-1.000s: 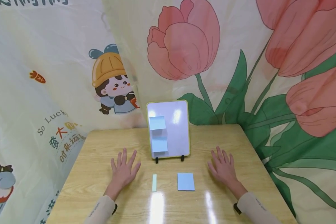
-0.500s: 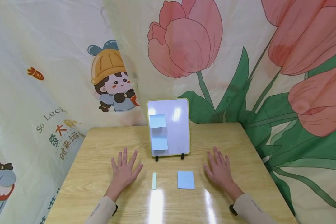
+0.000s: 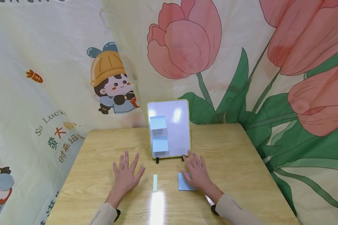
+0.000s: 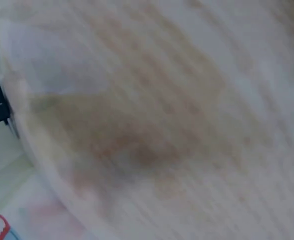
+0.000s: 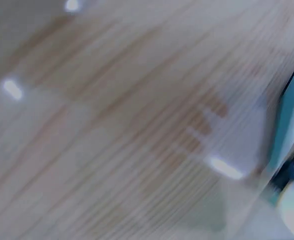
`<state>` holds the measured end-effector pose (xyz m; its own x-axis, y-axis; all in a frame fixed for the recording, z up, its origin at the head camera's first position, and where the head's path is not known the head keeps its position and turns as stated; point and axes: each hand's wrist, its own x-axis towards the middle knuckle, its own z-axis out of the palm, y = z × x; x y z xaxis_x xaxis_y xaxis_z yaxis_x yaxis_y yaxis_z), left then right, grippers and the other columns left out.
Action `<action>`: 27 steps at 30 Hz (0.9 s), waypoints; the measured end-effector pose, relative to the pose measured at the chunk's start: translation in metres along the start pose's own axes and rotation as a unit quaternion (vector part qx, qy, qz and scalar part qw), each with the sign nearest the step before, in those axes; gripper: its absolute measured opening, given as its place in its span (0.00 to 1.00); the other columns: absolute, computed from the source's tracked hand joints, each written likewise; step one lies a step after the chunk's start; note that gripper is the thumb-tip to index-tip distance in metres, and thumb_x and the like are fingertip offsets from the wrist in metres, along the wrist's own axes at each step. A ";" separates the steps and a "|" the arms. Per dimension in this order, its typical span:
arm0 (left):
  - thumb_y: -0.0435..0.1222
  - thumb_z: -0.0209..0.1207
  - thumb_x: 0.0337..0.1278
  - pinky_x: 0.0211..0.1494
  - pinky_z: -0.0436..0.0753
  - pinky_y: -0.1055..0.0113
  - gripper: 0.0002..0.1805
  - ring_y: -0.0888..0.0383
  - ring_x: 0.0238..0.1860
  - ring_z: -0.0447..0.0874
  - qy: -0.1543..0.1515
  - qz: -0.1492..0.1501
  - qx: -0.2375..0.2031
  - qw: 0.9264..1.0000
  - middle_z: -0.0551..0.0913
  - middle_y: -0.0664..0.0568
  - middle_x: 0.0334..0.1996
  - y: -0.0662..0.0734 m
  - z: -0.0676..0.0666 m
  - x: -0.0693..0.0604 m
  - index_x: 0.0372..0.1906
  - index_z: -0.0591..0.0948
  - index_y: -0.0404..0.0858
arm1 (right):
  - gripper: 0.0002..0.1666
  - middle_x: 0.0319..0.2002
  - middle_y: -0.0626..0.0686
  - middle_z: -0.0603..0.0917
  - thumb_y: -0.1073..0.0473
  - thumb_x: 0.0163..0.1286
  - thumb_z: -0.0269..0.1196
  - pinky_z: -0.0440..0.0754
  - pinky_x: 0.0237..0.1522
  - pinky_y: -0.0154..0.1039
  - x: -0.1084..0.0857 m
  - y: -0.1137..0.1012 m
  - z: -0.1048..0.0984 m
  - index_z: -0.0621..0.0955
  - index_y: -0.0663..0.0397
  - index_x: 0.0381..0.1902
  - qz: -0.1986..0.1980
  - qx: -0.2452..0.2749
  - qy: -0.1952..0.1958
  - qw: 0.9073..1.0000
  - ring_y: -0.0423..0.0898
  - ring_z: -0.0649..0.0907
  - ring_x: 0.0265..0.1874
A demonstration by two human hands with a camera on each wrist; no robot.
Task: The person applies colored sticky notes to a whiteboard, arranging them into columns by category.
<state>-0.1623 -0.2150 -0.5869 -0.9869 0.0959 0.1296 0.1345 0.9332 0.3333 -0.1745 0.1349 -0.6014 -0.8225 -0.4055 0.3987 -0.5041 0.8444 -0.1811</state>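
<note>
My right hand, fingers extended, is over the blue sticky note pad and hides its right part. I cannot tell whether it touches the pad. The right wrist view shows the pad's blue edge at its right border. My left hand is spread, palm down, over the table on the left and holds nothing. Between the hands lies a narrow pale green strip. Behind them stands a small whiteboard with two light blue sticky notes on its left half, the upper note above the lower note.
Black feet support the whiteboard near the back of the wooden table. One foot shows in the right wrist view. A printed cloth with tulips and a cartoon figure hangs behind the table.
My right hand has moved left from the table's right side to above the blue pad. The left hand has barely moved. The pad, strip and whiteboard stay in place.
</note>
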 end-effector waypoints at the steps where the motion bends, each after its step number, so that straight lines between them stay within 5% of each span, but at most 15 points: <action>1: 0.66 0.43 0.67 0.70 0.28 0.28 0.40 0.35 0.79 0.30 0.005 0.001 0.000 1.000 0.30 0.41 0.80 0.001 -0.001 0.000 0.79 0.50 0.57 | 0.38 0.75 0.62 0.61 0.44 0.68 0.61 0.59 0.67 0.70 0.003 -0.008 0.002 0.69 0.54 0.71 -0.016 -0.006 0.004 1.000 0.64 0.66 0.71; 12: 0.63 0.42 0.70 0.70 0.29 0.27 0.38 0.33 0.78 0.32 0.010 -0.001 -0.003 1.000 0.32 0.40 0.80 -0.003 0.004 0.003 0.79 0.52 0.56 | 0.32 0.66 0.54 0.76 0.40 0.64 0.66 0.63 0.70 0.63 0.017 -0.083 0.032 0.79 0.48 0.61 -0.149 -0.013 -0.031 0.988 0.57 0.73 0.67; 27: 0.59 0.50 0.69 0.70 0.39 0.25 0.37 0.33 0.77 0.40 0.016 0.036 0.008 0.999 0.42 0.37 0.79 0.000 0.001 -0.013 0.78 0.56 0.55 | 0.28 0.58 0.47 0.82 0.34 0.63 0.64 0.73 0.64 0.50 0.016 -0.110 0.044 0.84 0.47 0.50 -0.180 -0.046 -0.150 0.971 0.45 0.80 0.57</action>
<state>-0.1491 -0.2160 -0.5893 -0.9713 0.1525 0.1827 0.2038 0.9295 0.3075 -0.1437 0.0198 -0.6142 -0.6440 -0.7523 0.1390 -0.7589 0.6512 0.0086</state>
